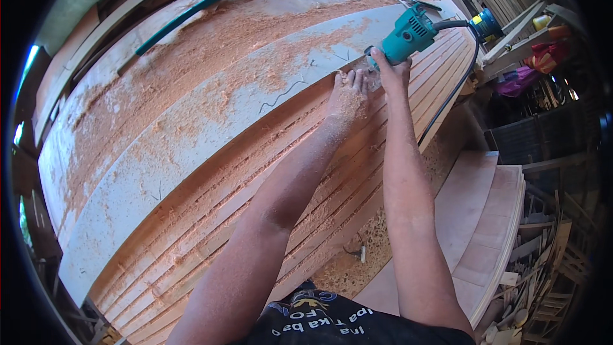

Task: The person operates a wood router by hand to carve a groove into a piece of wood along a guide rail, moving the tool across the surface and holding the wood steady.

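Note:
My right hand (394,76) is closed around the lower body of a teal trim router (408,34), which leans at the edge of a long, curved white board (172,147). Beside it, my left hand (349,94) lies against that board edge, coated in sawdust. Its fingers are stretched toward the router's base, and whether they touch it I cannot tell. Under both hands runs a slatted wooden surface (255,188) with parallel grooves, strewn with orange-brown sawdust. The router's bit is hidden.
A broom (204,4) with a teal handle rests on the dusty far panel. The router's black cord (447,102) trails down the right side near a blue cylindrical object (485,24). Curved plywood sheets (488,230) are stacked at lower right, beside a pile of wood scraps (543,268).

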Motion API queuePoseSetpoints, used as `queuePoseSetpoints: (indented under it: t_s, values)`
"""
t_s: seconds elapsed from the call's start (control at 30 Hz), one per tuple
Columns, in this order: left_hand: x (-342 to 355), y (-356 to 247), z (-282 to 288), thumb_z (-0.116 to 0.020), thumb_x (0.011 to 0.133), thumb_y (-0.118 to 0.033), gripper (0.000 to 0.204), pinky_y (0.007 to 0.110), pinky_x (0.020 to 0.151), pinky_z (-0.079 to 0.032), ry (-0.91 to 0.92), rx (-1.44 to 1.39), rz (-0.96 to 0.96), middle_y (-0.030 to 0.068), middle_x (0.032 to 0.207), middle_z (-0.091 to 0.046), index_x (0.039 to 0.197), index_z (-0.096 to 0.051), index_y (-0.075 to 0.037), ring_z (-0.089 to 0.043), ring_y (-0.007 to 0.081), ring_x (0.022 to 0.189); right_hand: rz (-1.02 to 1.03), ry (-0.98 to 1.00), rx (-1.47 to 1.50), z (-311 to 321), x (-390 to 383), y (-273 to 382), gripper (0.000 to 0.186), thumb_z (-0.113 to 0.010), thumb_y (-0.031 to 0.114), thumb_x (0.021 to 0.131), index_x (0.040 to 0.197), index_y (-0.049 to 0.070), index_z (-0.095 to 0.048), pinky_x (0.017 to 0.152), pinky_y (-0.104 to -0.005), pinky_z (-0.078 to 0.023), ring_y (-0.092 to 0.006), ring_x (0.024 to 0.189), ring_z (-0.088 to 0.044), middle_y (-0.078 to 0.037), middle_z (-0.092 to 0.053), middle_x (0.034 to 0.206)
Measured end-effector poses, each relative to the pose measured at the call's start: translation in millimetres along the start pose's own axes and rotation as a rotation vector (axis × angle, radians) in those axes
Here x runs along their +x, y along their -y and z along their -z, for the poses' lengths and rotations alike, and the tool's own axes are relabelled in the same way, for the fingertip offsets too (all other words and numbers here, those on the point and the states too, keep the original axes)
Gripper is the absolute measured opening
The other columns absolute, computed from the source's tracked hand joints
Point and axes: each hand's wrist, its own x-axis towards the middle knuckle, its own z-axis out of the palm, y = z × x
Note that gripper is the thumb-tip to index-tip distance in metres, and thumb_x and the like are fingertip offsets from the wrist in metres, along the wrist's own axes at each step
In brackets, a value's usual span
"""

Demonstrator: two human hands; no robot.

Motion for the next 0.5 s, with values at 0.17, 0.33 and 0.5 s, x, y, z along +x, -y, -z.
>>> queuePoseSetpoints:
  t_s: [0.17, 0.33, 0.5]
  values:
    - [6, 0, 0, -0.047, 0.087, -0.027, 0.056, 0.053, 0.105, -0.028, 0.094, 0.030, -0.023, 0.0199, 0.142, -0.039, 0.134, -0.042, 0.004, -0.039, 0.0326, 0.130, -0.001, 0.008, 0.025, 1, 6, -7, 0.081, -0.084, 0.036, 0.066, 0.121, -0.003, -0.039, 0.085, -0.0369, -0.048, -0.0263, 0.098, -0.061, -0.016, -0.060, 0.108]
    - [9, -4, -2, -0.046, 0.088, -0.024, 0.054, 0.053, 0.105, -0.027, 0.080, -0.039, -0.025, 0.0199, 0.142, -0.039, 0.134, -0.041, 0.005, -0.038, 0.0326, 0.130, 0.021, -0.041, -0.021, 4, 12, -15, 0.080, -0.083, 0.036, 0.066, 0.120, -0.004, -0.039, 0.084, -0.0372, -0.049, -0.0266, 0.097, -0.062, -0.018, -0.061, 0.108]
    - [15, -3, -9, -0.048, 0.087, -0.026, 0.056, 0.053, 0.104, -0.029, 0.084, 0.017, -0.044, 0.0202, 0.142, -0.039, 0.134, -0.041, 0.004, -0.038, 0.0321, 0.130, -0.004, -0.033, -0.072, 5, 17, -16, 0.079, -0.082, 0.041, 0.065, 0.118, -0.003, -0.041, 0.083, -0.0382, -0.049, -0.0283, 0.094, -0.063, -0.018, -0.062, 0.105]
